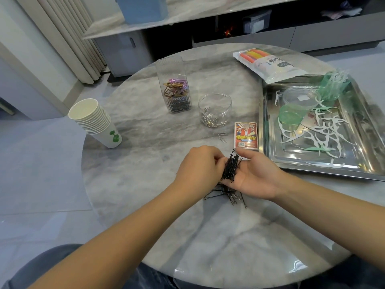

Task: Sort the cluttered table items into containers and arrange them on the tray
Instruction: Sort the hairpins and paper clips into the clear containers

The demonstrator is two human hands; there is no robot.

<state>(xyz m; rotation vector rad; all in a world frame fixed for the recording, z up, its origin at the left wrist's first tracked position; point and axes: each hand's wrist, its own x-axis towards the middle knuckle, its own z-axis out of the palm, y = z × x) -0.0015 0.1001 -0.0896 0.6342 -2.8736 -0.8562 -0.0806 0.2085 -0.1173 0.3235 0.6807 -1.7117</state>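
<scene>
Hands gather black hairpins [231, 166]: right hand [255, 176] lies open beneath the bundle, left hand [200, 166] pinches it
Next, probably, carry them to the ribbed jar [174, 84] toward the worktop's far edge

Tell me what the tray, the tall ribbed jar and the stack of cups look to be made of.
Tray: likely stainless steel, shiny; it mirrors the floss picks in it.
Tall ribbed jar: clear plastic or glass, cannot tell which; the hair clips show through its walls.
Stack of cups: probably paper, matte white with thin rolled rims.
</scene>
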